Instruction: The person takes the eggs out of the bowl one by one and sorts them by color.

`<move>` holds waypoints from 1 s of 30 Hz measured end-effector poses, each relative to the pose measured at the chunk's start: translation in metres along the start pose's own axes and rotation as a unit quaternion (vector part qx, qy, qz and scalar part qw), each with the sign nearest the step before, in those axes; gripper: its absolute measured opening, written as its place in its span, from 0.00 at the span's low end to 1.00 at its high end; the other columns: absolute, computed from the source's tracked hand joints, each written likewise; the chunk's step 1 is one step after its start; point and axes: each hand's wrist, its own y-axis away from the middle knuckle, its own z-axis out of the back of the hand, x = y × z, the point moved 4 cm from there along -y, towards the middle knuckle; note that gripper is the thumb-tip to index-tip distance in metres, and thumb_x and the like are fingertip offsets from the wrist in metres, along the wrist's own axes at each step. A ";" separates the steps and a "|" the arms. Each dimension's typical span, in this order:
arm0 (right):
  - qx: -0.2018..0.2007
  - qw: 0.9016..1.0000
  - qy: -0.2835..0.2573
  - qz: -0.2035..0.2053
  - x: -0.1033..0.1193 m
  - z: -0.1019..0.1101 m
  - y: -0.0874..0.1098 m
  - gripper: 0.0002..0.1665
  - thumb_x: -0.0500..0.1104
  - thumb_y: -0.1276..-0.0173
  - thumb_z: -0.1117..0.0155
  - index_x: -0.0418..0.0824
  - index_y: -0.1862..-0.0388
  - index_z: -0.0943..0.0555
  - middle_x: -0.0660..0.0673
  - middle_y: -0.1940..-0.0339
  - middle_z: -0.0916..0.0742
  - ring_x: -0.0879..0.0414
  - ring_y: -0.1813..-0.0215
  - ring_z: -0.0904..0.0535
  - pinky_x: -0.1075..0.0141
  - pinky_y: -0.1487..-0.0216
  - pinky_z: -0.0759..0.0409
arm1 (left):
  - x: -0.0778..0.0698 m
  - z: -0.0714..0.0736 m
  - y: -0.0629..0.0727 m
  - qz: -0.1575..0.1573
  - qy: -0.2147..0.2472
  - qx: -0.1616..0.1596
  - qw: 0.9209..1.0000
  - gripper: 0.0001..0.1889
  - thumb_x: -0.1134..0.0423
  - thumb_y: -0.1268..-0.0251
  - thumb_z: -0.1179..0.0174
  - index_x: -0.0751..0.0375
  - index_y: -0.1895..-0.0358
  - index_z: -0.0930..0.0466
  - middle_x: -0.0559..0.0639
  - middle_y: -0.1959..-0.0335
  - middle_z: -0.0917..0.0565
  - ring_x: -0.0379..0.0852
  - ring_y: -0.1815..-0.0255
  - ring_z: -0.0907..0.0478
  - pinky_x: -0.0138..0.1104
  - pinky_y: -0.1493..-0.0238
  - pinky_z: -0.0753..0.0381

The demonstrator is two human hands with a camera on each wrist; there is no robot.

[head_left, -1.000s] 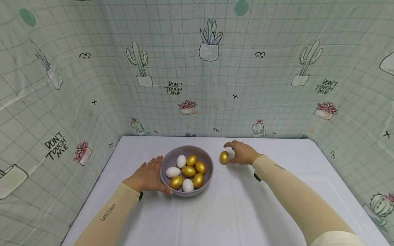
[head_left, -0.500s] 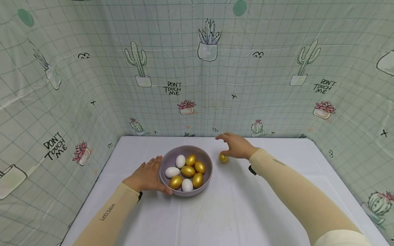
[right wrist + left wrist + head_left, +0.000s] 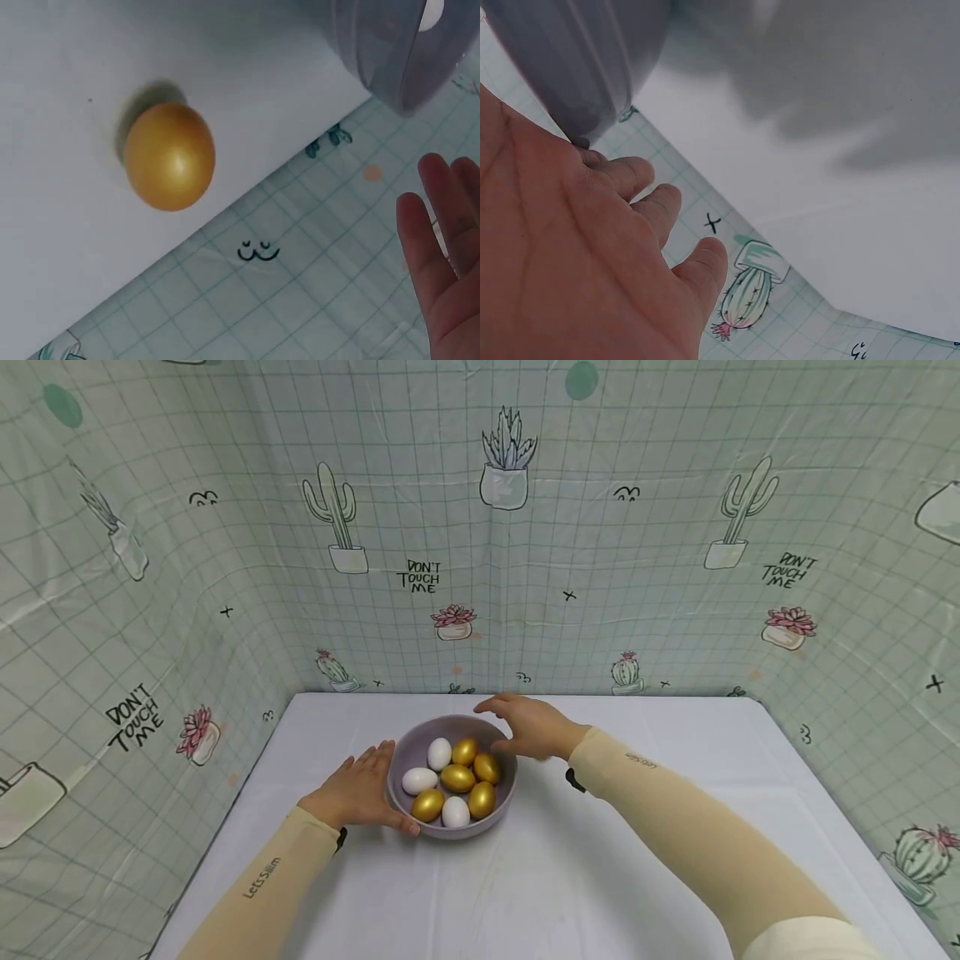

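A mauve bowl (image 3: 508, 789) on the table holds several gold eggs (image 3: 457, 778) and several white eggs (image 3: 420, 781). My left hand (image 3: 362, 789) rests along its left side, fingers straight, thumb at the front rim. The left wrist view shows that palm beside the bowl's wall (image 3: 592, 60). Over the bowl's right rim, my right hand (image 3: 536, 727) reaches with spread fingers and holds nothing. One gold egg (image 3: 171, 156) lies on the table right of the bowl; in the head view, the right hand mostly hides it.
A white cloth covers the table (image 3: 570, 877). Behind it and at both sides hangs a gridded curtain (image 3: 637, 568) printed with cacti and lettering. The table's back edge meets the curtain just beyond the bowl.
My right hand has lifted off the single gold egg and moved left to the bowl's right rim, leaving that egg on the table. My left hand and the bowl have stayed put.
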 end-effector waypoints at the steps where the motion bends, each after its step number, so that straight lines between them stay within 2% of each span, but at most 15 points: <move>1: 0.001 1.000 0.002 0.006 0.003 -0.002 -0.002 0.36 0.48 0.35 0.27 0.49 0.29 0.28 0.46 0.35 0.23 0.51 0.41 0.22 0.55 0.44 0.21 | 0.000 0.000 0.000 0.000 0.001 0.000 1.000 0.76 0.25 0.67 0.27 0.77 0.23 0.54 0.72 0.24 0.46 0.67 0.24 0.48 0.61 0.29 0.48; 7: 0.019 0.999 0.004 0.034 0.023 -0.018 -0.010 0.36 0.47 0.34 0.29 0.46 0.28 0.29 0.46 0.34 0.23 0.53 0.41 0.22 0.56 0.41 0.23 | 0.000 0.001 0.001 -0.002 0.004 0.001 1.000 0.76 0.25 0.67 0.27 0.77 0.23 0.54 0.72 0.24 0.45 0.67 0.24 0.48 0.62 0.29 0.49; 11: 0.036 0.999 -0.005 0.035 0.034 -0.029 -0.013 0.36 0.47 0.34 0.29 0.47 0.28 0.28 0.44 0.33 0.24 0.53 0.44 0.21 0.56 0.43 0.22 | 0.001 0.000 0.000 -0.003 0.008 0.006 1.000 0.76 0.25 0.67 0.27 0.77 0.23 0.55 0.72 0.24 0.46 0.67 0.24 0.49 0.62 0.29 0.50; 15: 0.046 0.998 0.014 0.035 0.040 -0.041 -0.016 0.34 0.49 0.33 0.29 0.50 0.30 0.27 0.45 0.33 0.24 0.56 0.46 0.21 0.58 0.45 0.20 | 0.000 0.000 -0.001 -0.001 0.010 0.009 1.000 0.76 0.25 0.66 0.28 0.76 0.23 0.55 0.71 0.23 0.47 0.67 0.23 0.50 0.61 0.28 0.51; 24: 0.047 0.994 0.064 0.072 0.047 -0.057 -0.017 0.26 0.49 0.30 0.32 0.48 0.34 0.22 0.47 0.47 0.18 0.61 0.59 0.23 0.63 0.49 0.20 | 0.000 -0.001 -0.001 0.006 0.001 0.013 1.000 0.76 0.24 0.66 0.28 0.76 0.23 0.56 0.71 0.23 0.47 0.66 0.23 0.50 0.60 0.28 0.51; 27: 0.044 0.993 0.074 0.085 0.051 -0.058 -0.017 0.24 0.48 0.30 0.32 0.48 0.36 0.21 0.47 0.48 0.18 0.61 0.59 0.22 0.64 0.50 0.20 | 0.000 0.000 -0.001 0.004 0.001 0.010 1.000 0.76 0.24 0.66 0.28 0.76 0.23 0.56 0.71 0.23 0.47 0.66 0.23 0.49 0.60 0.28 0.50; 30: 0.046 0.991 0.088 0.089 0.054 -0.060 -0.017 0.24 0.49 0.30 0.33 0.49 0.36 0.20 0.47 0.46 0.17 0.59 0.54 0.20 0.64 0.49 0.20 | 0.000 0.000 0.000 0.003 0.000 0.007 1.000 0.76 0.24 0.66 0.28 0.76 0.23 0.55 0.71 0.23 0.46 0.66 0.23 0.49 0.61 0.28 0.49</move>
